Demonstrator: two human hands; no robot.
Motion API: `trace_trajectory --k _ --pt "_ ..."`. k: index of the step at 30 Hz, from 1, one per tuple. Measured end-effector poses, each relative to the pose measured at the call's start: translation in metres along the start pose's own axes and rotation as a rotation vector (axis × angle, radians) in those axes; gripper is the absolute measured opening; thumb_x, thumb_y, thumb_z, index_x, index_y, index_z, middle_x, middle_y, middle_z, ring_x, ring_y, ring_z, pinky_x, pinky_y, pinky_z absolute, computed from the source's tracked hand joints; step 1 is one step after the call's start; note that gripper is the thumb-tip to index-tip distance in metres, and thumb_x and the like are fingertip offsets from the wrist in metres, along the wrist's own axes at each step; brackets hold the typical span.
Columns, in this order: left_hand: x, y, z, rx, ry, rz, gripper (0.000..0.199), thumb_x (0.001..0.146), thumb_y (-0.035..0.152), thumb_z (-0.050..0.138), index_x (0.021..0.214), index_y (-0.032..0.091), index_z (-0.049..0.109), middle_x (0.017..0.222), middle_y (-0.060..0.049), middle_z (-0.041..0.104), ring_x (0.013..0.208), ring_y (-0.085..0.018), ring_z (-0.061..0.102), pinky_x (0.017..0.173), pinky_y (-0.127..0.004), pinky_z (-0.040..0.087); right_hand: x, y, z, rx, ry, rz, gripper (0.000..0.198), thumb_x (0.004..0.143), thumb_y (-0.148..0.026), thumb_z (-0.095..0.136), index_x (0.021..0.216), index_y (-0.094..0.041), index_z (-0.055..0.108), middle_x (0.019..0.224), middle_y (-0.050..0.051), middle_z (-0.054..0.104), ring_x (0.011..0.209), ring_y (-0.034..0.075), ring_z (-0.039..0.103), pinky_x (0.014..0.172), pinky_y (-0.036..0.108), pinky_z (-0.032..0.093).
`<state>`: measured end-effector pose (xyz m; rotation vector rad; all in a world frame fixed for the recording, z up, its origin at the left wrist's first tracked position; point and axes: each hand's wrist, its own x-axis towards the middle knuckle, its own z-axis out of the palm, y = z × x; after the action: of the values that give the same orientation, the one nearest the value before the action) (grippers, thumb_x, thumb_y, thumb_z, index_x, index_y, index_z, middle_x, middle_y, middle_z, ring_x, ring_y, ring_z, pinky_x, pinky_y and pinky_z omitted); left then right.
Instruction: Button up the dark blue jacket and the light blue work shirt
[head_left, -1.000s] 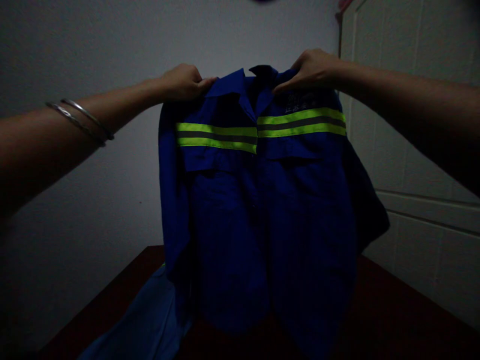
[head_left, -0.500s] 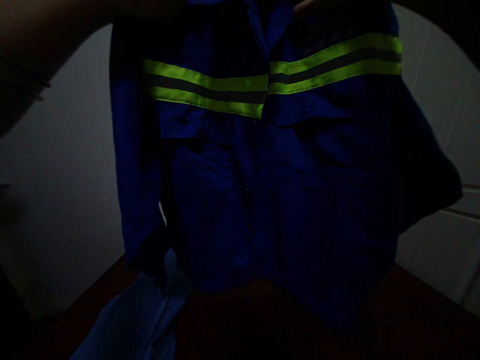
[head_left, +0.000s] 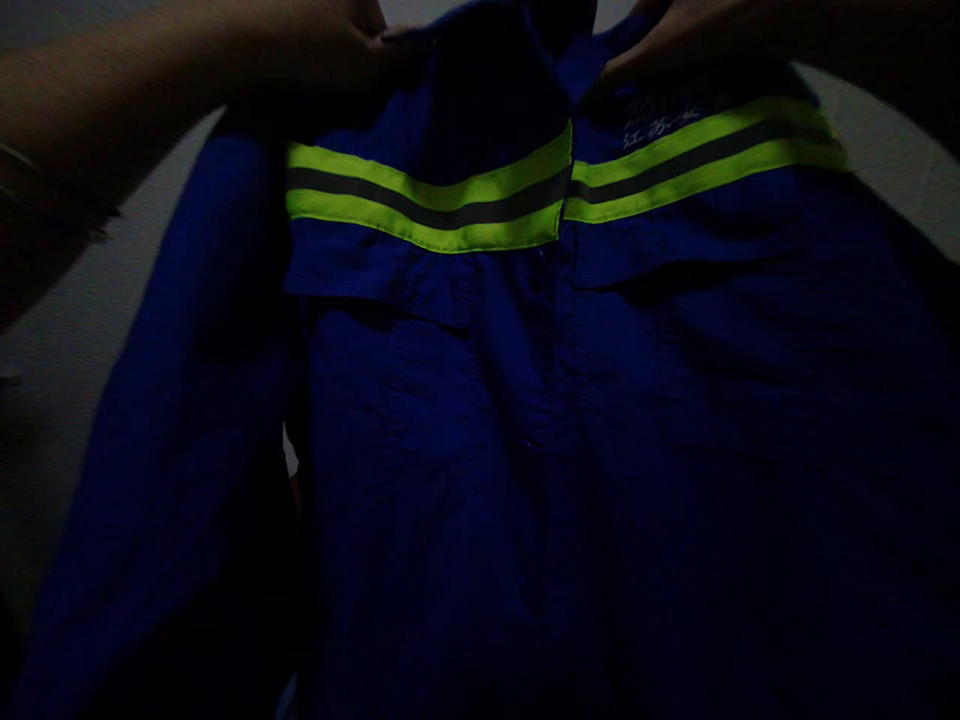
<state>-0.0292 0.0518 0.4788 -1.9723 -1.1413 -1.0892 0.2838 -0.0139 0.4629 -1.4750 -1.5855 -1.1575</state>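
A dark blue work jacket with yellow-green and grey reflective bands hangs upright, front towards me, and fills most of the view. My left hand grips it at the shoulder beside the collar, at the top left. On the other side of the collar, my right hand is closed on the cloth; its fingers are partly in shadow. White lettering shows above the right-hand band. Two chest pockets with flaps lie below the bands. The lower hem is out of view.
A pale wall stands behind the jacket on the left, and another pale wall shows at the upper right. A sliver of light blue cloth peeps out at the bottom edge. The scene is very dark.
The jacket has come closer and fills more of the view, its sleeves spreading outward. Both hands now show more at the collar. The red-brown surface and most of the light blue cloth are now covered.
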Motion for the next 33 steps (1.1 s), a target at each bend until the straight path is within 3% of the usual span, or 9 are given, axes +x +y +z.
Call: trace_trajectory --k 1,2,3,5,12,18,25,29,33 --pt "-0.017 0.016 0.003 0.176 0.067 0.016 0.066 0.084 0.057 0.026 0.092 0.002 0.063 0.087 -0.008 0.063 0.091 -0.018 0.049 0.076 -0.031 0.037 -0.001 -0.002 -0.001 -0.015 0.000 0.009 0.097 0.052 -0.071 0.035 0.113 0.001 0.057 0.090 0.013 0.061 0.085 0.027 0.058 0.062 0.031 0.037" --pt "-0.024 0.026 0.004 0.249 0.084 0.044 0.078 0.081 0.066 0.027 0.089 -0.004 0.062 0.082 -0.009 0.061 0.082 -0.016 0.052 0.073 -0.031 0.037 0.000 -0.002 -0.001 -0.018 0.005 0.001 0.099 0.052 -0.073 0.036 0.110 0.004 0.059 0.087 0.013 0.061 0.082 0.025 0.059 0.062 0.029 0.037" --pt "-0.024 0.030 0.003 0.314 0.066 0.088 0.082 0.080 0.068 0.021 0.089 -0.001 0.064 0.079 -0.012 0.063 0.074 -0.015 0.050 0.070 -0.030 0.039 0.003 -0.001 0.000 -0.010 0.023 -0.015 0.100 0.052 -0.075 0.037 0.108 0.005 0.060 0.085 0.013 0.061 0.080 0.023 0.059 0.061 0.028 0.037" --pt "-0.015 0.030 -0.003 0.427 0.050 0.157 0.086 0.082 0.066 0.017 0.084 -0.007 0.064 0.069 -0.012 0.061 0.066 -0.013 0.052 0.066 -0.027 0.039 0.010 0.002 0.002 -0.034 0.054 -0.079 0.096 0.055 -0.078 0.040 0.106 -0.001 0.063 0.084 0.013 0.063 0.078 0.022 0.057 0.063 0.030 0.039" --pt "-0.011 0.030 -0.013 0.578 0.009 0.193 0.075 0.083 0.063 0.017 0.083 0.009 0.068 0.076 -0.012 0.066 0.076 -0.019 0.061 0.070 -0.024 0.040 0.022 0.001 0.003 -0.068 0.070 -0.191 0.065 0.062 -0.073 0.048 0.088 -0.018 0.070 0.075 0.007 0.066 0.070 0.019 0.057 0.058 0.026 0.037" --pt "-0.007 0.040 -0.007 0.619 -0.107 0.150 0.073 0.085 0.061 0.016 0.084 0.010 0.068 0.083 -0.016 0.067 0.080 -0.025 0.062 0.068 -0.028 0.044 0.038 0.006 0.013 -0.062 0.048 -0.276 0.072 0.060 -0.080 0.041 0.089 -0.019 0.069 0.098 0.012 0.059 0.078 0.022 0.057 0.058 0.027 0.038" --pt "0.015 0.065 -0.019 0.639 -0.317 0.058 0.070 0.085 0.059 0.018 0.089 0.010 0.068 0.089 -0.019 0.066 0.086 -0.027 0.062 0.072 -0.033 0.045 0.054 0.020 0.015 -0.070 -0.079 -0.336 0.079 0.064 -0.079 0.037 0.100 -0.014 0.064 0.107 0.018 0.050 0.088 0.029 0.056 0.069 0.035 0.042" --pt "0.005 0.068 -0.002 0.652 -0.405 0.012 0.065 0.086 0.056 0.023 0.090 0.010 0.068 0.089 -0.020 0.066 0.088 -0.029 0.061 0.073 -0.034 0.045 0.037 0.012 0.036 -0.046 -0.132 -0.354 0.068 0.070 -0.070 0.044 0.107 -0.014 0.059 0.113 0.020 0.045 0.092 0.029 0.054 0.071 0.035 0.042" --pt "-0.012 0.060 0.040 0.646 -0.444 -0.034 0.054 0.088 0.049 0.031 0.091 0.010 0.067 0.090 -0.020 0.065 0.089 -0.030 0.061 0.073 -0.036 0.044 0.018 -0.004 0.075 -0.035 -0.122 -0.388 0.054 0.076 -0.057 0.050 0.110 -0.016 0.054 0.120 0.020 0.042 0.092 0.028 0.053 0.069 0.034 0.042"
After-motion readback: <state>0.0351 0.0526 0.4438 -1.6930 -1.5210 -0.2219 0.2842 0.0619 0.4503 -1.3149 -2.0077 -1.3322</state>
